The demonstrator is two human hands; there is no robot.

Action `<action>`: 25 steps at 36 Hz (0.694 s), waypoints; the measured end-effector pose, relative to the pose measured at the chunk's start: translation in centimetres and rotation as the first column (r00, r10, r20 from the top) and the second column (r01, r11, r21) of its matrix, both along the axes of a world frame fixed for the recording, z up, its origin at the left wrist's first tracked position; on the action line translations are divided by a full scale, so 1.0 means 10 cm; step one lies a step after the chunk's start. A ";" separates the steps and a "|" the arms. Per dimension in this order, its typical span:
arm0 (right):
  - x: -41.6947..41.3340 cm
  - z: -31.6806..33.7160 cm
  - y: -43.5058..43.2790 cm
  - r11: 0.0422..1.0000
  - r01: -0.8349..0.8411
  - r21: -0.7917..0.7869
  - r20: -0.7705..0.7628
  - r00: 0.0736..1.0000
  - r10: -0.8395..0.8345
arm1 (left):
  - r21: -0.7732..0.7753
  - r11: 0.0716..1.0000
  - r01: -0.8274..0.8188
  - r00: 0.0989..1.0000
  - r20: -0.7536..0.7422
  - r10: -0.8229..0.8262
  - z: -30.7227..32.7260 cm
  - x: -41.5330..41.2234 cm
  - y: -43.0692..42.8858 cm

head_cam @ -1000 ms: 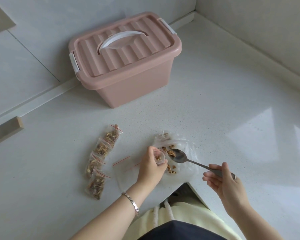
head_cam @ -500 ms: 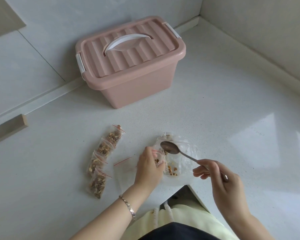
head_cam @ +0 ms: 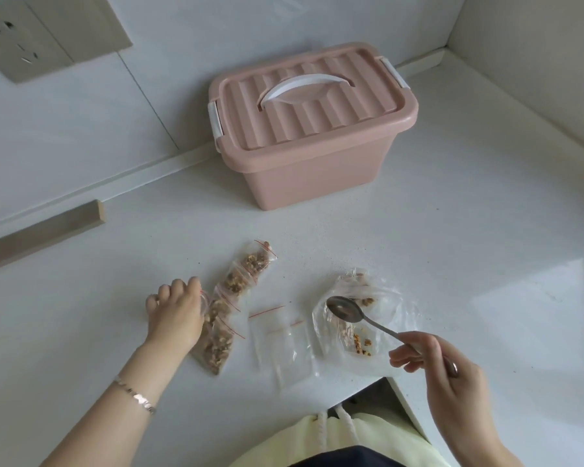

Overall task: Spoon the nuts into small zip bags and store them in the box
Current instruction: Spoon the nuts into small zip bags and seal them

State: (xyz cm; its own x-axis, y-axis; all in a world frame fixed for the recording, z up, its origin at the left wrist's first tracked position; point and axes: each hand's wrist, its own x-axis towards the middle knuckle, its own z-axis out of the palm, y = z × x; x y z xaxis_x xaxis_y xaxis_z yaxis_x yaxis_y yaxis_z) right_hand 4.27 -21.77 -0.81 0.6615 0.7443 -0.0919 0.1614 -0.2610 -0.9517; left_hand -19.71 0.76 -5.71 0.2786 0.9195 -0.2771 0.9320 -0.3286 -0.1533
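Observation:
My left hand (head_cam: 174, 315) sits at the left side of a row of several nut-filled small zip bags (head_cam: 236, 284), its curled fingers pinching a small zip bag (head_cam: 203, 299) that is mostly hidden behind them. My right hand (head_cam: 452, 375) grips the handle of a metal spoon (head_cam: 346, 311); the bowl looks empty and hovers over a crumpled clear bag (head_cam: 385, 298) with a few loose nuts (head_cam: 361, 345). Empty zip bags (head_cam: 280, 342) lie flat between the two. The pink box (head_cam: 317, 176) stands at the back with its lid on.
White counter (head_cam: 469, 230) meets tiled walls behind and to the right. A wall socket (head_cam: 14, 38) is at the top left and a wooden strip (head_cam: 41, 230) lies along the left wall. The counter's front edge has a notch (head_cam: 388, 389) near my body.
My left hand has carried the small bag from beside the spoon leftward to the row of filled bags. The spoon stays over the clear bag. The camera view has shifted.

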 end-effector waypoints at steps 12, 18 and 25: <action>-0.01 0.02 0.09 1.000 -0.012 -0.003 -0.002 1.000 0.012 | 0.093 0.976 0.198 0.931 0.295 -0.217 -0.11 0.23 -0.29; 0.01 0.00 0.04 0.999 -0.002 -0.033 -0.010 1.000 0.002 | 0.051 0.916 0.397 0.849 0.359 -0.388 -0.29 0.56 -0.51; 0.06 0.00 -0.03 0.997 0.049 -0.059 0.035 0.998 -0.047 | -0.167 0.935 0.312 0.944 0.164 -0.285 -0.38 0.87 -0.43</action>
State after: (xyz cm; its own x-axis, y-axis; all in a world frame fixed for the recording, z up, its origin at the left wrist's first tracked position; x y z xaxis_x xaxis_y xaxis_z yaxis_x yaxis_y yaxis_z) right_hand 4.84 -22.05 -0.85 0.6995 0.7058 -0.1123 0.1791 -0.3253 -0.9285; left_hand -11.02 -3.52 -9.52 0.5790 0.7227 -0.3776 0.7938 -0.6054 0.0586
